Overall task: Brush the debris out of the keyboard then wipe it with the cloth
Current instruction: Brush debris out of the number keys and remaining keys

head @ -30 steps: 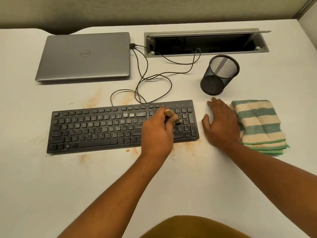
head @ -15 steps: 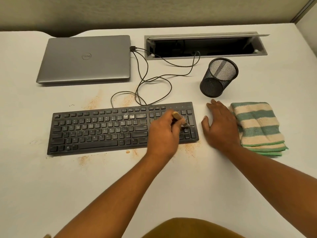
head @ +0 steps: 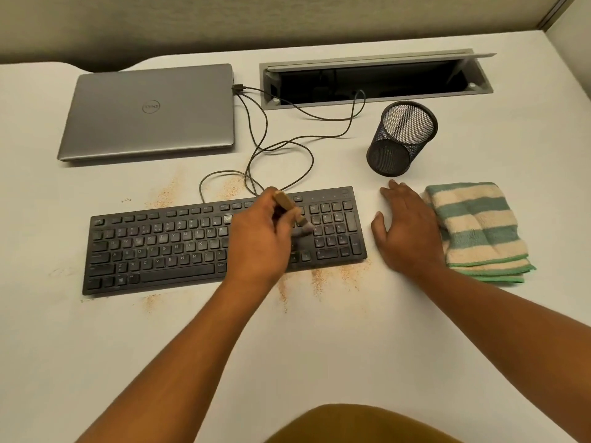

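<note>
A black keyboard (head: 166, 244) lies flat on the white desk. My left hand (head: 259, 241) is closed around a small wooden-handled brush (head: 289, 207), whose bristles touch the keys between the main block and the number pad. Orange-brown debris (head: 318, 278) is scattered on the desk along the keyboard's front edge and behind it. My right hand (head: 407, 231) rests flat on the desk just right of the keyboard, fingers spread, its outer edge against a folded green-and-cream striped cloth (head: 476, 231).
A closed grey laptop (head: 150, 111) sits at the back left, its cable (head: 284, 145) looping down to the keyboard. A black mesh pen cup (head: 399, 139) stands behind my right hand. An open cable tray (head: 374, 79) is set into the desk's rear.
My left hand has shifted slightly up and to the right over the keyboard with the brush, bristles now nearer the number pad. My right hand has stayed flat beside the cloth.
</note>
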The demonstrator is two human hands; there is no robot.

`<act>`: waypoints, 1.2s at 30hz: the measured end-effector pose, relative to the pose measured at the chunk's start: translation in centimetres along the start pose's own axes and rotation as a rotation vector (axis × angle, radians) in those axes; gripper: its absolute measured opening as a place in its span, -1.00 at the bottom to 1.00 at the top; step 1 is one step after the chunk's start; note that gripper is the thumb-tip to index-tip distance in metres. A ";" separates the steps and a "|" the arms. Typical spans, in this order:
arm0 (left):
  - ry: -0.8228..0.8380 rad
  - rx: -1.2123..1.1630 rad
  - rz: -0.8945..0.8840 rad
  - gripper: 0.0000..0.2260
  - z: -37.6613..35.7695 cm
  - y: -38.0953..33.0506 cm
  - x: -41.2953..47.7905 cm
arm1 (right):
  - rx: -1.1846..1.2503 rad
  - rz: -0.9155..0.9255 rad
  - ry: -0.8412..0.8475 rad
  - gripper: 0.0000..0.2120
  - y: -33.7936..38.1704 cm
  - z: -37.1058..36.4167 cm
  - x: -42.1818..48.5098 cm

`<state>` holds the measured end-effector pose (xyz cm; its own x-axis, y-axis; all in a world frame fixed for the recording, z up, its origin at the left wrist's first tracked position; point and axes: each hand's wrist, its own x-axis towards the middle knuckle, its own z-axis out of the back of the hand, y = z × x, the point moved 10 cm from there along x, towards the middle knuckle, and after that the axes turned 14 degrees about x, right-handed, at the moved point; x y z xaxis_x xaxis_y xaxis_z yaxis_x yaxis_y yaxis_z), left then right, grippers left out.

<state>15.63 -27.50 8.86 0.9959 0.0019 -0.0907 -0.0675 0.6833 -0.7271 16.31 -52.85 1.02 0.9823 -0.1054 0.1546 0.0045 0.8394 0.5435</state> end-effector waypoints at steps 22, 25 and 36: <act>0.005 -0.077 0.029 -0.90 -3.3 -1.3 1.8 | 0.007 0.019 -0.024 -0.50 0.4 0.3 -0.1; -0.040 -0.058 0.015 -0.92 -1.6 -1.5 1.7 | 0.013 0.013 -0.017 -0.49 0.3 0.2 -0.2; 0.032 -0.054 -0.023 -0.93 -5.0 -2.4 -0.3 | 0.018 -0.003 -0.009 -0.49 0.2 0.0 -0.4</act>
<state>15.21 -32.78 7.27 0.9948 -0.0376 -0.0946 -0.0484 0.6423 -0.7649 15.93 -52.65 1.01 0.9806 -0.1130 0.1600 0.0045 0.8296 0.5584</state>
